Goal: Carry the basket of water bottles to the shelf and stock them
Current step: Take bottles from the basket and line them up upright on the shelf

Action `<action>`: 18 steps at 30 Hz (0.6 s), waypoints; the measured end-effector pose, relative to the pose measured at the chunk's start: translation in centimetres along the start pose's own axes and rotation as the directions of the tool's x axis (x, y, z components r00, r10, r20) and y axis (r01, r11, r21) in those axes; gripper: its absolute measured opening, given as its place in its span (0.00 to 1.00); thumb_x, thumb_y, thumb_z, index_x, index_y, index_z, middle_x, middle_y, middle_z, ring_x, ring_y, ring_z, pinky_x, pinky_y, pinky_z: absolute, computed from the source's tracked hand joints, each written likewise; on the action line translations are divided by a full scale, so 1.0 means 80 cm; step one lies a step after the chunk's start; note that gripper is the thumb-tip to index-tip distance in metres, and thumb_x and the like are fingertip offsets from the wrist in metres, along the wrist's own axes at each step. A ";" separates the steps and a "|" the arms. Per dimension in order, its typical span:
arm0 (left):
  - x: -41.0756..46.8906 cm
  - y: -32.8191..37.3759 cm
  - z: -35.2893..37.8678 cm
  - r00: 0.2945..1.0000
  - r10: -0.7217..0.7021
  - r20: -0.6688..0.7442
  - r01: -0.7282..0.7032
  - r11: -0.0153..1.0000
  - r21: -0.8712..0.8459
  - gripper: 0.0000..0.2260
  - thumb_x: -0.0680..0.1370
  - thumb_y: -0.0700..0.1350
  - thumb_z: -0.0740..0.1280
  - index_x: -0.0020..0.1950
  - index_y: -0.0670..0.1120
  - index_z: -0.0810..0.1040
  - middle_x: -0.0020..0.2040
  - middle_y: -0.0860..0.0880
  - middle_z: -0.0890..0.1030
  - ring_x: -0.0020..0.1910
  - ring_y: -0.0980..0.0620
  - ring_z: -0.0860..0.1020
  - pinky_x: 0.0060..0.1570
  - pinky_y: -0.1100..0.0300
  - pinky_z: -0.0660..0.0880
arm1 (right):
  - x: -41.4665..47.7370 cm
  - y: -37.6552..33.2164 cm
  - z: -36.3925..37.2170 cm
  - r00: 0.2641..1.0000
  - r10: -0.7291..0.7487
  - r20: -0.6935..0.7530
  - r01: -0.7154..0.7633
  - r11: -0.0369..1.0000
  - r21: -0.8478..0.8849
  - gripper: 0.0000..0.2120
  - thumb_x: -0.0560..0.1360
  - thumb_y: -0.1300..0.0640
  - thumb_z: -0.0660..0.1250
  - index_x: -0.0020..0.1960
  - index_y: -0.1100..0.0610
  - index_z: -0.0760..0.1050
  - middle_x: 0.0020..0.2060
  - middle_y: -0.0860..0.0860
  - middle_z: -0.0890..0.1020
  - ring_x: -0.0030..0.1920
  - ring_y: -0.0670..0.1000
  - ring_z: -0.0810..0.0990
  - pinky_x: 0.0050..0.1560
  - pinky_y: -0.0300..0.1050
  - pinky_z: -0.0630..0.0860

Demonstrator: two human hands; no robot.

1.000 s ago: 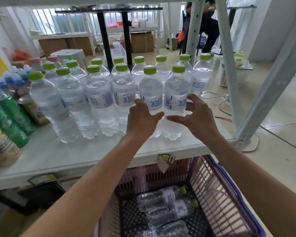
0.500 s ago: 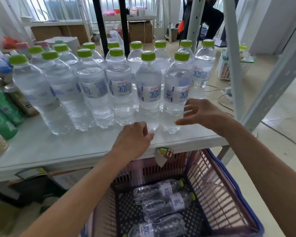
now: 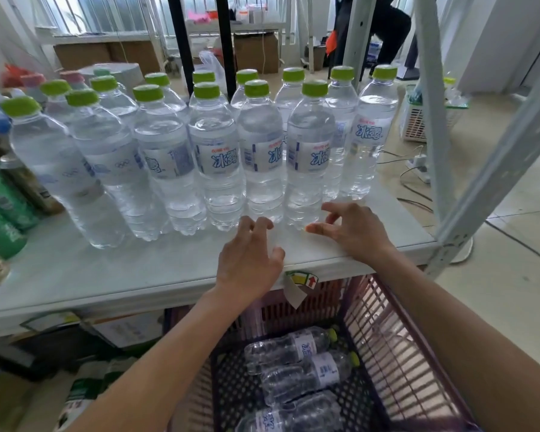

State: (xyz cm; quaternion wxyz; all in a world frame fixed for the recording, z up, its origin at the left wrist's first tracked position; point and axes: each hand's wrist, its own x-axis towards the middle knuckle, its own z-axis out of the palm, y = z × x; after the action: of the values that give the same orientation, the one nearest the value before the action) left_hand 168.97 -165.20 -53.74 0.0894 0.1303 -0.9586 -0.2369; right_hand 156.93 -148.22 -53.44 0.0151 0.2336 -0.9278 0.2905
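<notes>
Both hands' grips (image 3: 289, 227) hang empty just before the shelved bottles (image 3: 261, 151).

Clear glossy plastic bottles (image 3: 307, 157), perforated plastic basket (image 3: 396, 347)

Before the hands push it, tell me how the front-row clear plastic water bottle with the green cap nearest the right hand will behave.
The clear plastic water bottle with the green cap looks full, so probably heavy. Tall and narrow, it may tip if pushed high. Smooth walls could slip.

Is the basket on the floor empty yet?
No. Bottles still lie on their sides inside the basket.
</notes>
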 end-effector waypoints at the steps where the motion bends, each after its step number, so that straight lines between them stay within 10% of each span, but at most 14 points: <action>1: 0.000 -0.001 0.003 1.000 0.004 -0.003 -0.004 1.000 0.013 0.21 0.81 0.50 0.65 0.74 0.52 0.69 0.68 0.48 0.71 0.61 0.47 0.79 0.59 0.53 0.76 | 0.001 0.000 0.002 1.000 -0.004 -0.005 0.004 0.999 -0.037 0.25 0.72 0.38 0.73 0.63 0.51 0.80 0.48 0.48 0.85 0.47 0.51 0.82 0.45 0.45 0.72; 8: 0.000 -0.002 0.010 1.000 0.004 -0.025 -0.003 1.000 0.030 0.21 0.82 0.50 0.64 0.75 0.54 0.70 0.68 0.47 0.70 0.62 0.47 0.79 0.60 0.54 0.75 | 0.004 0.000 0.012 1.000 -0.003 0.001 0.003 0.983 -0.183 0.18 0.77 0.39 0.69 0.43 0.54 0.74 0.37 0.50 0.81 0.40 0.54 0.81 0.36 0.45 0.68; 13: -0.068 -0.004 0.001 0.967 0.175 -0.184 -0.227 0.921 -0.315 0.04 0.78 0.37 0.68 0.48 0.45 0.79 0.47 0.50 0.77 0.37 0.60 0.73 0.41 0.70 0.71 | -0.024 -0.020 -0.008 0.995 0.095 0.012 -0.096 0.988 0.121 0.17 0.74 0.45 0.75 0.55 0.56 0.78 0.40 0.49 0.82 0.39 0.49 0.80 0.41 0.43 0.73; 16: -0.138 -0.033 0.031 0.863 0.492 0.118 -0.443 0.847 -0.294 0.03 0.77 0.40 0.65 0.45 0.43 0.78 0.45 0.49 0.77 0.37 0.53 0.74 0.38 0.65 0.71 | -0.058 -0.025 -0.038 0.936 -0.045 0.350 -0.108 0.907 0.406 0.11 0.75 0.53 0.75 0.44 0.60 0.79 0.32 0.52 0.82 0.29 0.49 0.77 0.30 0.43 0.72; 18: -0.162 -0.062 0.074 0.755 0.404 0.516 -0.419 0.903 -0.094 0.05 0.79 0.44 0.64 0.48 0.44 0.77 0.48 0.47 0.78 0.43 0.47 0.79 0.43 0.54 0.78 | -0.081 -0.028 -0.043 0.678 -0.161 0.717 -0.227 0.882 0.413 0.11 0.77 0.55 0.73 0.45 0.64 0.81 0.33 0.56 0.84 0.28 0.52 0.77 0.28 0.41 0.69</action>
State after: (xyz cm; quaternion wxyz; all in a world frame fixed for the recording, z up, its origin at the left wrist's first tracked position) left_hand 180.95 -163.09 -62.69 -0.1271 -0.1521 -0.9541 -0.2245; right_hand 163.33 -145.23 -50.42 -0.4205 0.3090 -0.7596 0.3883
